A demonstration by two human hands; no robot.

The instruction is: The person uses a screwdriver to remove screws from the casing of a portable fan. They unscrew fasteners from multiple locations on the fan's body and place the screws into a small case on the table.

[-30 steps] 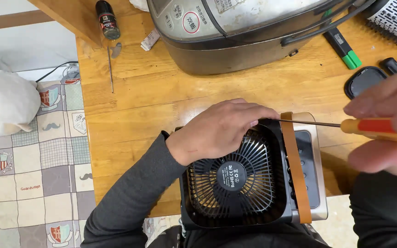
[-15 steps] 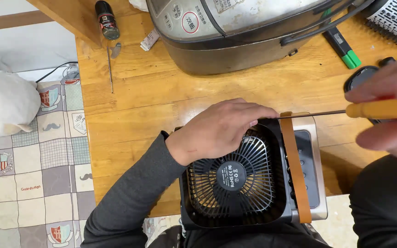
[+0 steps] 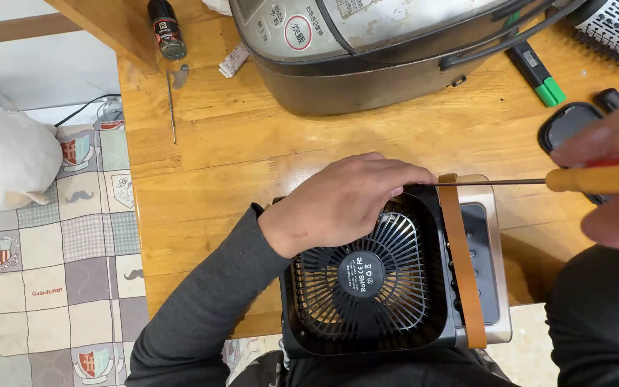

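The left hand [image 3: 345,204] is lying palm-down, gripping nothing, on the upper left corner of the black fan [image 3: 385,276] sitting at the near bench [image 3: 202,165] edge. The right hand [image 3: 614,183] is closing its grip on a yellow-handled screwdriver [image 3: 539,181], its shaft tip meeting the fan's top edge beside the left fingertips [image 3: 406,179].

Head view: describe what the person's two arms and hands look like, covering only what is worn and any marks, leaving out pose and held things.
Both hands are bare, with no gloves, rings or watch showing. The left hand carries a small scratch-like mark near the wrist, and its arm wears a long dark grey sleeve of ribbed knit reaching the wrist. The right hand is close to the camera and blurred; a dark grey sleeve shows below it.
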